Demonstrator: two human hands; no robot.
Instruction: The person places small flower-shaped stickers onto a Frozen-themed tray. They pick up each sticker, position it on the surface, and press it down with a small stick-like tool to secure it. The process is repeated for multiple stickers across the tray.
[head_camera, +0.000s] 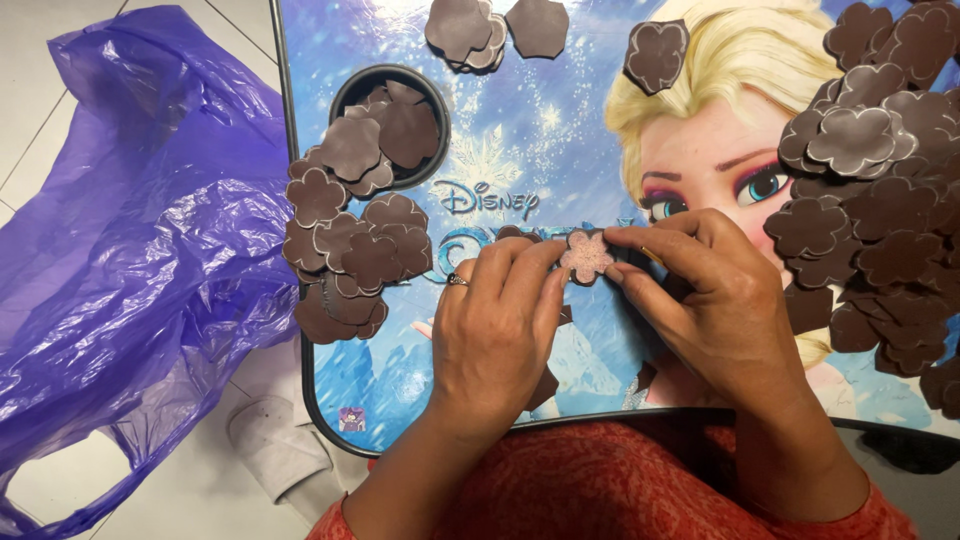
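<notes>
White floor tiles (60, 60) at ten o'clock, half covered by purple plastic bag (130, 260), one only, crumpled, cut off at left and bottom edges. Blue lap tray (520, 130) with cartoon picture filling centre, top and right edges out of frame, near rim hidden behind red clothing (600, 490). One white slipper (275, 450) at seven o'clock, partly tucked under tray.

Pinched at centre between both hands: one flower-shaped foam piece (586, 256), pale pink face up, brown rim showing. Left hand (495, 335) with ring on one finger, thumb and forefinger closed on piece's left edge, other fingers curled narrow. Right hand (715, 300) closed on piece's right edge with fingertips, thumb underneath, hard to make out.

Brown foam flowers elsewhere: heap (350, 240) at nine o'clock, spilling from round cup hole (345, 95), roughly a dozen, overlaps preventing exact count. Small stack (465, 30) at twelve o'clock, about three, beside one hexagon-like piece (537, 25). Single flower (655, 55) at one o'clock. Large pile (880, 190) at three o'clock, well over twenty, cut off by right edge, uncountable. Few dark scraps under hands, mostly hidden.
</notes>
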